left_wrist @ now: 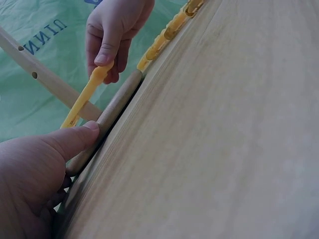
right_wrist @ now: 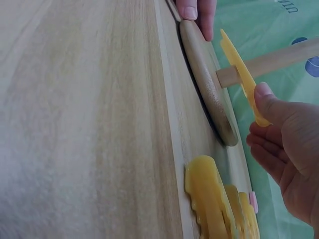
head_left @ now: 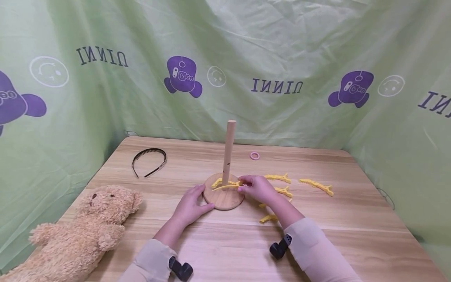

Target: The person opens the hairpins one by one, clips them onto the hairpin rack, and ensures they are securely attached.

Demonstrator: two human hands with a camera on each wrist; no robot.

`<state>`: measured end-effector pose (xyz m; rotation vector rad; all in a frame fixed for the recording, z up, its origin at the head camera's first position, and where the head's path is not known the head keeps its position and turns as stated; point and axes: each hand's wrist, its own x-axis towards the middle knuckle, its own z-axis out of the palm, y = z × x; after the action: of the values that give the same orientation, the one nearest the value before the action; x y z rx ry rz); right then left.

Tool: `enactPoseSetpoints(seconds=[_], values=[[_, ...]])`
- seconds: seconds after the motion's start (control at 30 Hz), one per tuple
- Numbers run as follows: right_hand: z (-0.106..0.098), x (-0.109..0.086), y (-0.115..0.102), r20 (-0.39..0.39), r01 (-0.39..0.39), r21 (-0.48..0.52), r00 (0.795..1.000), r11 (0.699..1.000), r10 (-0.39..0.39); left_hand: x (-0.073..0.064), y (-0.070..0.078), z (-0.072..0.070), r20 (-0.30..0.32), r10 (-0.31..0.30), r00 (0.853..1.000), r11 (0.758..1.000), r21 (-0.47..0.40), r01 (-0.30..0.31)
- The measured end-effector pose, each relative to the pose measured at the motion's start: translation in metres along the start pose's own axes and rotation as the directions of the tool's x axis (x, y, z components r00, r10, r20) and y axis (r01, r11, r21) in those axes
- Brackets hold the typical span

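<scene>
A wooden stand has a round base (head_left: pixel 225 200) and an upright post (head_left: pixel 229 150) with small holes in its side. My left hand (head_left: pixel 188 205) grips the left rim of the base, its thumb (left_wrist: pixel 79 142) lying over the edge in the left wrist view. With thumb and fingers, my right hand (head_left: pixel 258 188) pinches one end of a yellow hair clip (right_wrist: pixel 244 77). That clip is spread apart low at the post, one arm passing in front and the other behind. Several more yellow hair clips (head_left: pixel 316 186) lie on the table right of the stand, some partly hidden by my right forearm.
A black headband (head_left: pixel 149 150) lies at the back left of the wooden table (head_left: pixel 232 250). Behind the stand is a small pink ring (head_left: pixel 254 156). A tan teddy bear (head_left: pixel 82 239) lies along the left side. Green printed cloth (head_left: pixel 282 47) hangs around the table.
</scene>
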<state>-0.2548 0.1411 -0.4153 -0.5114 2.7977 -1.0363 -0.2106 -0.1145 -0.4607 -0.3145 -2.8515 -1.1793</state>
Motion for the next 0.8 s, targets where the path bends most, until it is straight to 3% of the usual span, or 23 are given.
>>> enactPoseSetpoints(seconds=[0.2,0.37,0.8], values=[[-0.007,-0.007,0.001,0.022,-0.015,0.03,1.0,0.999,0.014,-0.001,0.001,0.0,0.005,0.001,1.0,1.0,0.009,-0.001],[-0.018,-0.016,0.01,-0.018,-0.028,0.027,0.999,0.999,0.029,-0.001,0.001,0.0,0.005,0.007,1.0,1.0,0.014,-0.007],[-0.069,-0.052,0.067,-0.18,-0.152,-0.012,0.972,0.988,0.148,-0.001,0.002,-0.001,0.01,-0.003,1.0,1.0,0.012,0.003]])
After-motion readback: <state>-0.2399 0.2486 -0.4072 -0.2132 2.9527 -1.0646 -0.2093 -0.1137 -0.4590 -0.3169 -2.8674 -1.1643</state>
